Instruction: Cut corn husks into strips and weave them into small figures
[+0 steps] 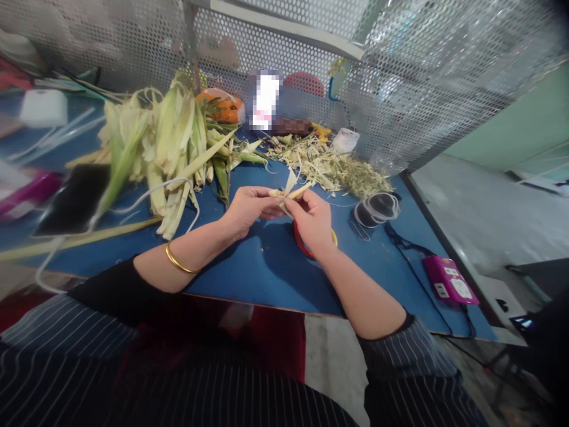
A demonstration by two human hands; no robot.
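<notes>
Over the middle of the blue table, my left hand and my right hand meet, each with its fingers pinched. Between them they hold pale corn husk strips, which cross at the fingertips and stick up and to the right. Beneath my right hand lies a red and yellow looped thing, mostly covered, so its kind is unclear. A big bundle of green and cream corn husks lies to the left of my hands. Beyond them is a heap of husk scraps.
To the right sit a spool of pale string and a purple power strip with black cords. A black phone with a white cable lies left. At the back are an orange packet, a blurred lit screen and a perforated metal panel.
</notes>
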